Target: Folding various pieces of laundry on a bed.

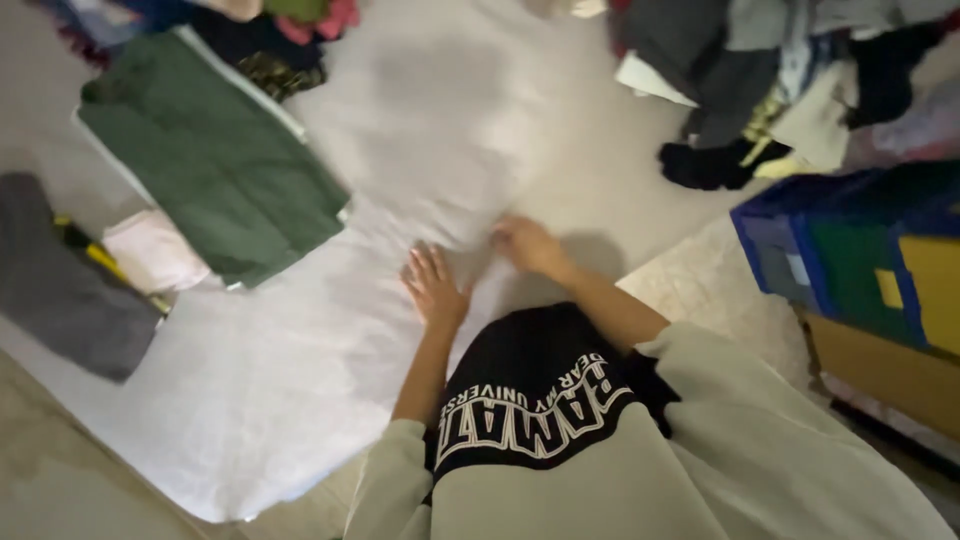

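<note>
A white garment [440, 130] lies spread on a white sheet [250, 400] on the floor. My left hand [433, 288] rests flat on the cloth near its lower edge, fingers spread. Just to its right, my right hand [528, 245] presses on the same white cloth with fingers curled down; whether it pinches the fabric I cannot tell. A folded green garment [215, 160] lies at the upper left of the sheet.
A grey folded piece [60, 285] and a pale pink one [155, 250] lie at the left. A heap of mixed clothes [780, 90] sits at the upper right. A blue crate [850, 250] stands at the right above a cardboard box [885, 370].
</note>
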